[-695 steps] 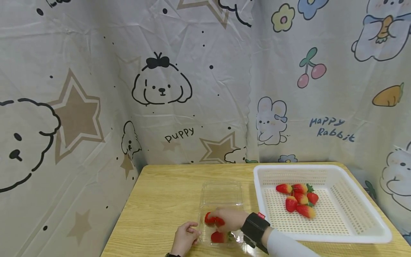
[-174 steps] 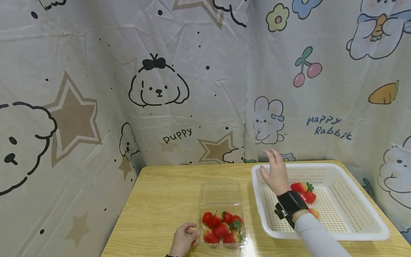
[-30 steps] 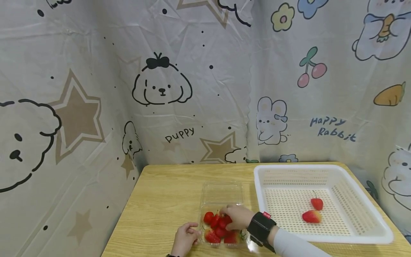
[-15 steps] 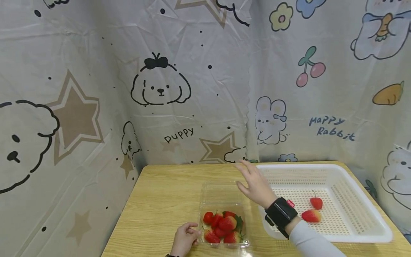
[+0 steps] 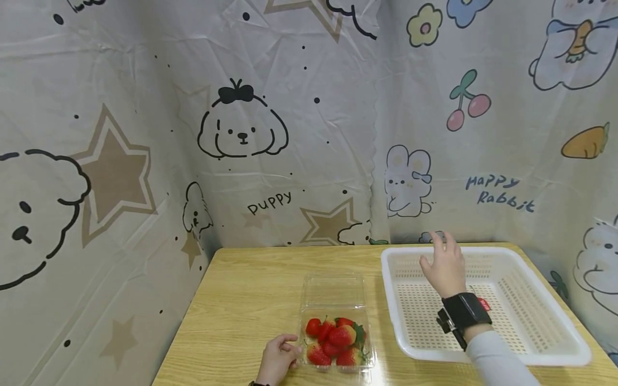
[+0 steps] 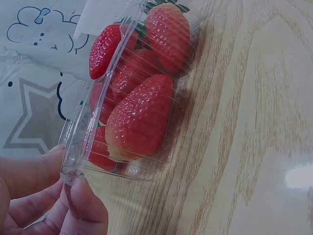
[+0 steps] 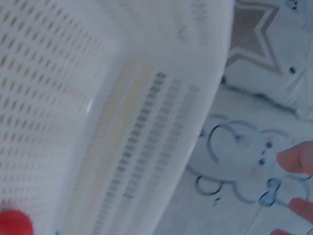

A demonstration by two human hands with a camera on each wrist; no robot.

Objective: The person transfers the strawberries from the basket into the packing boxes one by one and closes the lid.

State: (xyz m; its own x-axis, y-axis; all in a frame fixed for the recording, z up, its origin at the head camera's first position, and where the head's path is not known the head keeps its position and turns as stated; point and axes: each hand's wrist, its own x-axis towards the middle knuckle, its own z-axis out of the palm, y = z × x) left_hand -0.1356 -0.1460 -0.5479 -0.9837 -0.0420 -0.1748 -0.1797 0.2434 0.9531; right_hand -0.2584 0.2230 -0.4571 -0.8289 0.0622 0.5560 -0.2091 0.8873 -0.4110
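Note:
My left hand pinches the left rim of an open clear plastic clamshell box between thumb and finger. Several red strawberries are heaped in the box, some with green leaves; the left wrist view shows them through the ribbed wall. My right hand is over the white plastic basket, fingers spread and holding nothing. A red fruit shows at the lower left of the right wrist view, inside the basket. In the head view my right hand and wrist hide most of what lies there.
The clamshell's clear lid lies folded back behind the box. Both containers stand on a wood-grain table, the basket to the right. A printed curtain hangs close behind the table.
My right hand has left the box, where a strawberry now lies on top, and has swung right over the basket. Over the longer span, strawberries have gone from basket to box. My left hand stays put.

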